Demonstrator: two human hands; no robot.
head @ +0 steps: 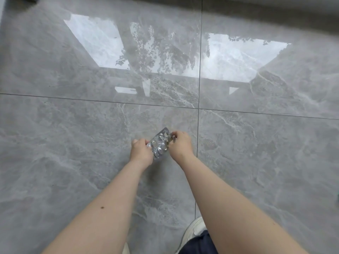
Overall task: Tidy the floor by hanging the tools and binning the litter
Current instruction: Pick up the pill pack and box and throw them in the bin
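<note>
**Foil blister pack held in both hands above the tiles**

A person is standing over a glossy grey tiled floor [73, 143] and holding a silver blister pack [161, 143] out in front, between both hands. The left hand [141, 153] is pinching the pack's nearer, lower-left edge, fingers curled shut around it. The right hand [180, 143] is gripping the far upper-right edge, thumb and fingertips closed on the foil. The pack is tilting diagonally and, judging by the soft shadow beneath it, is being held clear of the floor rather than resting on it. Whether any tablets remain in its pockets is too small to tell.

This looks like the litter part of the job: the pack is in hand, ready for disposal. No bin and no tools are showing in this view, only a pale shoe [194, 230] at the bottom edge and window reflections on the tiles. The next move is therefore calling for a turn toward wherever the bin stands, probably with one hand letting go so the other can carry the pack and drop it in.
</note>
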